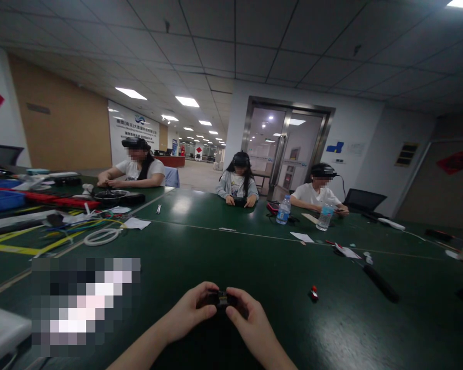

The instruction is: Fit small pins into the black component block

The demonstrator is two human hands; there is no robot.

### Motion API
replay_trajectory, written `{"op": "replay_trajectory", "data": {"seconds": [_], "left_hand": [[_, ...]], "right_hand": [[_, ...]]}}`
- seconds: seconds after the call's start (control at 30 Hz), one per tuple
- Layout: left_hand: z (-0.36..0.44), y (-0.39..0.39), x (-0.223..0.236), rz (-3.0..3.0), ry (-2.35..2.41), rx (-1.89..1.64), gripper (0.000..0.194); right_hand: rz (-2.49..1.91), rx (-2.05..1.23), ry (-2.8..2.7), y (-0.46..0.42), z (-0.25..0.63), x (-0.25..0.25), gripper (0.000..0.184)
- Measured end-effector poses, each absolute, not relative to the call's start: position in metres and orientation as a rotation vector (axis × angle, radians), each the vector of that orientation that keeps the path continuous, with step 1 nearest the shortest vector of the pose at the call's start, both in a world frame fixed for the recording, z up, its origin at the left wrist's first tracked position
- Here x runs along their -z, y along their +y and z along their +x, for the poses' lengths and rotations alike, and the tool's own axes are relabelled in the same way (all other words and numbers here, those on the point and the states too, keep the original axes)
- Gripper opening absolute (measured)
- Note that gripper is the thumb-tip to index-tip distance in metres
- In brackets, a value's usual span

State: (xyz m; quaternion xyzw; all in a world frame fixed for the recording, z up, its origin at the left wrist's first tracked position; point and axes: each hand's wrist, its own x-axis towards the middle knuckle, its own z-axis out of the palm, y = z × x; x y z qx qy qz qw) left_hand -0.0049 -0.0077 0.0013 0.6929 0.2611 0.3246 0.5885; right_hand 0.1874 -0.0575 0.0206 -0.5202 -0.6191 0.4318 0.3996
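Note:
A small black object (pixel 223 298) with a yellowish detail in its middle is held just above the green table top. My left hand (pixel 191 312) grips its left end, thumb at the front and fingers curled behind. On the other end, my right hand (pixel 251 314) holds it the same way. The fingers cover most of the object, so I cannot make out its kind. To the right of my hands lies a tiny red and white item (pixel 314 294).
The green table (pixel 278 329) carries a long black-handled tool (pixel 380 282), water bottles (pixel 283 210), and scraps of paper (pixel 302 237). Cables (pixel 102 236) and blue trays (pixel 3 201) crowd the left. Three people wearing headsets sit across the table. A pixelated patch hides something at lower left.

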Motion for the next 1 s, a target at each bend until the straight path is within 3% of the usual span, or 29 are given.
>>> {"op": "replay_trajectory", "data": {"seconds": [0.5,1.0], "left_hand": [[-0.003,-0.009,0.0,1.615,0.615,-0.753,0.038],[-0.005,-0.006,0.003,1.584,0.627,-0.739,0.043]], "right_hand": [[-1.257,-1.025,-1.652,-0.051,0.187,-0.011,0.029],[-1.314,-0.972,-1.681,-0.059,0.183,-0.024,0.03]]}}
